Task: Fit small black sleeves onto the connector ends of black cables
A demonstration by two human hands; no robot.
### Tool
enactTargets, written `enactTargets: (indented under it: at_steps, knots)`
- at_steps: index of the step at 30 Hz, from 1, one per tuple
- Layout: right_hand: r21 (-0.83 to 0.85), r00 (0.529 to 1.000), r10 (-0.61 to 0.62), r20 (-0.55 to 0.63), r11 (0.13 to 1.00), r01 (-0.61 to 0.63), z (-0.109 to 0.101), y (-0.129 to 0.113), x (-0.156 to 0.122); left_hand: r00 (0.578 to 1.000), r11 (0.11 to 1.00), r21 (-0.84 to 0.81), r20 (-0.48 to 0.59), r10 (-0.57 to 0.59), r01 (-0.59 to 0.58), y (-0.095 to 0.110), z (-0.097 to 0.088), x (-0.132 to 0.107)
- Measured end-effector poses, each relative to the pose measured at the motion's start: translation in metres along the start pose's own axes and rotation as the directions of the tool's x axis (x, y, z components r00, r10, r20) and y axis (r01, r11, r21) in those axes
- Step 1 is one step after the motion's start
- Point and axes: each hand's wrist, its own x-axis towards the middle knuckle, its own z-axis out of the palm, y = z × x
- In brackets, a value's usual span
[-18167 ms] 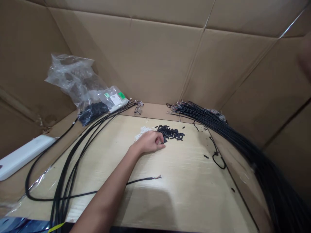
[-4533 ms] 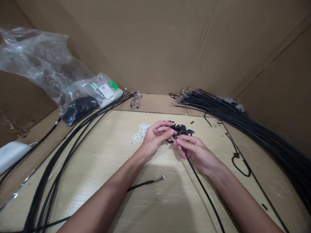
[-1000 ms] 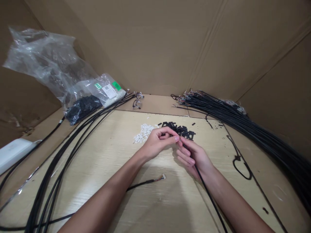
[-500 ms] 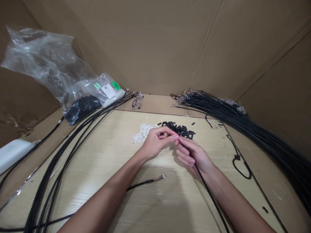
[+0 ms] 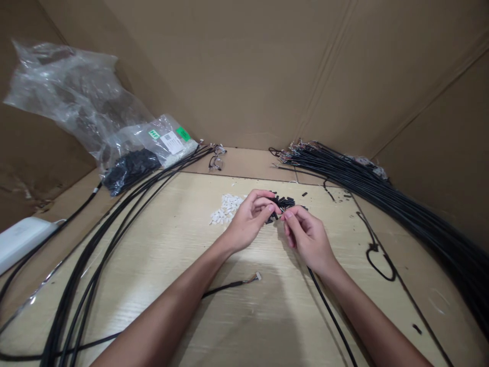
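A black cable (image 5: 328, 300) runs up from the bottom edge into my right hand (image 5: 310, 238), which is closed around it near its end. Thin bare wire ends (image 5: 282, 209) poke out between the two sets of fingertips. At these wires the thumb and a finger of my left hand (image 5: 246, 221) come together, its index finger raised a little. Just behind the fingers lies a pile of short black sleeves (image 5: 286, 202), partly covered by the hands. Beside my left hand is a heap of small white connector housings (image 5: 226, 209).
Another cable end with a white connector (image 5: 258, 276) lies below my left forearm. Black cables curve along the left (image 5: 95, 244); a thick cable bundle (image 5: 382, 199) fills the right. Plastic bags (image 5: 168, 137), glasses (image 5: 216, 162) and a white box (image 5: 25, 242) stand around the edges.
My right hand has turned over, knuckles now up, and shifted slightly right. The fingertips have parted a little, so the wire ends show between them. The left index finger has lifted.
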Motion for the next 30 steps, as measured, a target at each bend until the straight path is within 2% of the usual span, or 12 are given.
enactTargets:
  at_steps: [3,8,12,17,30]
  knots:
    - [0.048,1.0,0.007,0.012,0.999,-0.008,-0.0004,-0.0016,0.0006,1.0,0.999,-0.032,0.006,-0.017,0.017,-0.0001,-0.0021,0.0004]
    - [0.118,0.999,0.035,0.031,0.992,-0.039,-0.0004,-0.006,0.0015,0.999,0.998,0.043,-0.013,-0.045,0.045,0.0023,-0.0048,0.0017]
    - [0.12,0.999,0.032,0.043,0.992,-0.036,0.0001,-0.0076,0.0,0.997,0.997,0.032,-0.042,-0.071,0.073,0.0044,-0.0056,0.0022]
    - [0.111,0.997,0.047,0.059,0.992,-0.054,0.0003,-0.0075,-0.0005,0.997,0.997,0.007,-0.006,-0.073,0.073,0.006,-0.0076,0.0023]
    - [0.131,0.997,0.062,0.05,0.989,-0.068,0.0021,-0.0058,0.0002,0.997,0.994,-0.08,0.008,-0.08,0.08,0.0048,-0.0076,0.0024]
